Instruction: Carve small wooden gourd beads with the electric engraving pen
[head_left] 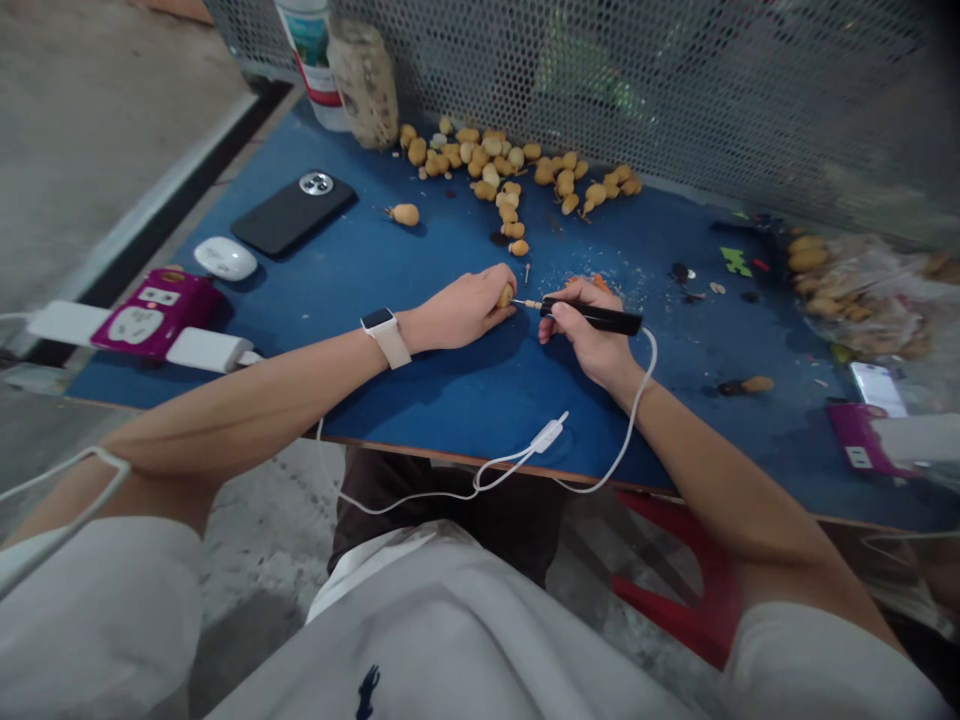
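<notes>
The left hand (457, 312) curls closed around a small tan nut (506, 295). The right hand (589, 338) pinches a black corded engraving pen (592, 317), its metal tip (526, 303) touching that nut, with loose nuts (487, 165) beyond it.

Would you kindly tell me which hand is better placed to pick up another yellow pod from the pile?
Probably the left hand: it sits closer to the pile and holds only one small pod, while the right hand grips the corded black pen-like tool.

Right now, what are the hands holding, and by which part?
The left hand holds a small yellow nut in its fingers; the right hand grips a black corded pen tool by its barrel, near the metal tip.
</notes>
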